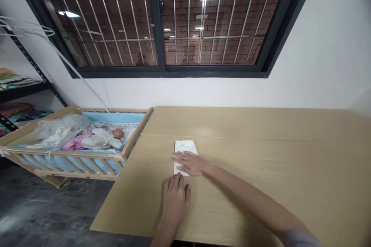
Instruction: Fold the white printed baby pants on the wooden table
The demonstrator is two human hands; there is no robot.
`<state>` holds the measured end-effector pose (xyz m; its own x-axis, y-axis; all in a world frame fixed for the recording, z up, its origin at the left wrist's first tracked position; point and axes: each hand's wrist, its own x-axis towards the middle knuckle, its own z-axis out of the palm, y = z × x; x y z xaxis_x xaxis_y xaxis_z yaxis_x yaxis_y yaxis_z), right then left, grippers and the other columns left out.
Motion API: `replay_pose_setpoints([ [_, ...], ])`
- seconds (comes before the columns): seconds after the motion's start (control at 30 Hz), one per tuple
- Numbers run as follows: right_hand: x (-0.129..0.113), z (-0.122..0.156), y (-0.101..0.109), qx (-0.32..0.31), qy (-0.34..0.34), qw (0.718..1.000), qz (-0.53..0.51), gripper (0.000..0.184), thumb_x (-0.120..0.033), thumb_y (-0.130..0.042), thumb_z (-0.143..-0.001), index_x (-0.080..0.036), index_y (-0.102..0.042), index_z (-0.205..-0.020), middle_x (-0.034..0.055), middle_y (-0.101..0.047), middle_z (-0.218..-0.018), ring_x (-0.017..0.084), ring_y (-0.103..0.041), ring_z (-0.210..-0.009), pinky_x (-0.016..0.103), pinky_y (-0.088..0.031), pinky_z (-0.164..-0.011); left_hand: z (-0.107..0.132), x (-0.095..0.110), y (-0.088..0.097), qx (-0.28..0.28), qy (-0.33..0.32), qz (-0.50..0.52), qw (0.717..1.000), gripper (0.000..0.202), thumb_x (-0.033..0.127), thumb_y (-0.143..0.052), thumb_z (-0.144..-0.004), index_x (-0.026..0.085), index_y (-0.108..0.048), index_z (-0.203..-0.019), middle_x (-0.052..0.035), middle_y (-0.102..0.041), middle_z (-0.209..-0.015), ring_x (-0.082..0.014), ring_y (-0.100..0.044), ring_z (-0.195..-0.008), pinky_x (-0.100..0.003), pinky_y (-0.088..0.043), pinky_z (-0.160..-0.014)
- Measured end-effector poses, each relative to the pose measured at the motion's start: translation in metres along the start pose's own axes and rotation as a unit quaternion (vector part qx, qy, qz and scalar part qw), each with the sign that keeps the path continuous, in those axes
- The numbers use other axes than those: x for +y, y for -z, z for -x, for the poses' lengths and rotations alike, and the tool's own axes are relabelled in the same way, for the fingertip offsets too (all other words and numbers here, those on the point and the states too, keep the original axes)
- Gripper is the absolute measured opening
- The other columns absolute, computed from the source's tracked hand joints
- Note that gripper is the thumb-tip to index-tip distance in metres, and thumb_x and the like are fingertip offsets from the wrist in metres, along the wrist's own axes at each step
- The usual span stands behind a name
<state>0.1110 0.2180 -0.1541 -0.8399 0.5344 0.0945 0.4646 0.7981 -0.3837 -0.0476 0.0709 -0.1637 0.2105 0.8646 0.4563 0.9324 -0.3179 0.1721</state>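
Atop a wooden table (pixel 261 200), right hand (pixel 189 163) flat on folded white cloth (pixel 186 147), fingers spread, left hand (pixel 174 202) flat just below, fingers together.

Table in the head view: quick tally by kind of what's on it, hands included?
Hands: 2 (left hand, right hand)
Folded white cloth: 1
Total: 3

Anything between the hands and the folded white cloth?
Nothing visible. The right hand lies flat on the folded white cloth. The left hand rests on the wooden tabletop at the cloth's near end, with no object between them.
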Motion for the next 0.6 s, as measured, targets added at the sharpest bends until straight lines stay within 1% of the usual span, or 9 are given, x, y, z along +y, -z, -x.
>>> replay_pose_setpoints([
  [0.07, 0.023, -0.008, 0.010, 0.002, -0.023, 0.999, 0.029, 0.056, -0.044, -0.035, -0.111, -0.024, -0.026, -0.163, 0.0076, -0.019, -0.167, 0.024, -0.016, -0.154, 0.048, -0.014, -0.126, -0.005, -0.004, 0.002, -0.016, 0.004, 0.001, 1.000, 0.029, 0.024, -0.048, -0.099, 0.014, -0.065, -0.120, -0.0121, -0.071, -0.120, -0.0267, -0.064, -0.111, -0.045, -0.046, -0.097],
  [0.13, 0.040, -0.016, 0.019, 0.008, -0.034, 0.998, 0.046, 0.057, -0.042, -0.034, -0.110, -0.022, -0.025, -0.163, 0.0076, -0.019, -0.167, 0.023, -0.017, -0.154, 0.046, -0.014, -0.126, -0.005, -0.007, 0.003, -0.031, 0.006, 0.006, 0.999, 0.027, 0.023, -0.049, -0.099, 0.016, -0.066, -0.119, -0.0107, -0.071, -0.119, -0.0264, -0.065, -0.109, -0.045, -0.046, -0.096],
  [0.2, 0.049, -0.022, 0.024, 0.018, -0.035, 0.998, 0.054, 0.058, -0.041, -0.034, -0.109, -0.020, -0.025, -0.163, 0.0067, -0.021, -0.166, 0.023, -0.017, -0.154, 0.045, -0.014, -0.127, -0.004, -0.009, 0.002, -0.039, 0.002, 0.010, 0.999, 0.027, 0.021, -0.050, -0.098, 0.016, -0.065, -0.120, -0.0102, -0.071, -0.121, -0.0263, -0.064, -0.111, -0.046, -0.047, -0.097],
  [0.27, 0.050, -0.026, 0.026, 0.028, -0.034, 0.997, 0.058, 0.058, -0.042, -0.033, -0.109, -0.019, -0.027, -0.162, 0.0067, -0.022, -0.166, 0.023, -0.017, -0.154, 0.043, -0.014, -0.127, -0.003, -0.010, 0.002, -0.040, -0.002, 0.014, 0.999, 0.029, 0.020, -0.049, -0.099, 0.016, -0.064, -0.122, -0.0105, -0.070, -0.124, -0.0264, -0.064, -0.114, -0.046, -0.047, -0.097],
  [0.37, 0.039, -0.020, 0.029, 0.053, -0.051, 0.995, 0.063, 0.059, -0.043, -0.033, -0.109, -0.016, -0.030, -0.161, 0.0092, -0.024, -0.166, 0.025, -0.018, -0.154, 0.044, -0.014, -0.127, -0.005, -0.016, 0.005, -0.054, -0.010, 0.036, 0.998, 0.028, 0.018, -0.048, -0.099, 0.018, -0.064, -0.122, -0.0098, -0.069, -0.126, -0.0252, -0.063, -0.117, -0.045, -0.048, -0.098],
  [0.43, 0.023, -0.006, 0.032, 0.091, -0.075, 0.991, 0.060, 0.057, -0.044, -0.034, -0.109, -0.017, -0.035, -0.159, 0.0112, -0.028, -0.166, 0.028, -0.020, -0.153, 0.048, -0.017, -0.125, -0.010, -0.024, 0.009, -0.072, -0.023, 0.051, 0.996, 0.028, 0.015, -0.048, -0.098, 0.018, -0.064, -0.121, -0.0091, -0.069, -0.125, -0.0235, -0.063, -0.117, -0.042, -0.049, -0.099],
  [0.5, 0.003, 0.018, 0.034, 0.138, -0.098, 0.984, 0.050, 0.054, -0.047, -0.041, -0.108, -0.019, -0.044, -0.154, 0.0132, -0.040, -0.160, 0.031, -0.030, -0.149, 0.050, -0.026, -0.122, -0.017, -0.034, 0.013, -0.078, -0.039, 0.051, 0.995, 0.029, 0.011, -0.048, -0.097, 0.018, -0.064, -0.120, -0.0096, -0.068, -0.125, -0.0231, -0.062, -0.117, -0.041, -0.050, -0.099],
  [0.57, -0.016, 0.046, 0.033, 0.171, -0.116, 0.978, 0.034, 0.047, -0.048, -0.051, -0.104, -0.021, -0.055, -0.143, 0.0147, -0.055, -0.144, 0.033, -0.046, -0.137, 0.049, -0.038, -0.114, -0.024, -0.044, 0.015, -0.081, -0.067, 0.035, 0.994, 0.029, 0.010, -0.047, -0.096, 0.018, -0.064, -0.118, -0.0111, -0.066, -0.128, -0.0242, -0.061, -0.119, -0.042, -0.050, -0.100],
  [0.6, -0.025, 0.060, 0.030, 0.179, -0.125, 0.976, 0.026, 0.044, -0.047, -0.057, -0.102, -0.022, -0.059, -0.138, 0.0144, -0.060, -0.134, 0.033, -0.052, -0.128, 0.048, -0.044, -0.108, -0.027, -0.049, 0.015, -0.087, -0.084, 0.028, 0.992, 0.028, 0.009, -0.047, -0.096, 0.018, -0.064, -0.116, -0.0113, -0.066, -0.128, -0.0247, -0.061, -0.118, -0.042, -0.050, -0.100],
])
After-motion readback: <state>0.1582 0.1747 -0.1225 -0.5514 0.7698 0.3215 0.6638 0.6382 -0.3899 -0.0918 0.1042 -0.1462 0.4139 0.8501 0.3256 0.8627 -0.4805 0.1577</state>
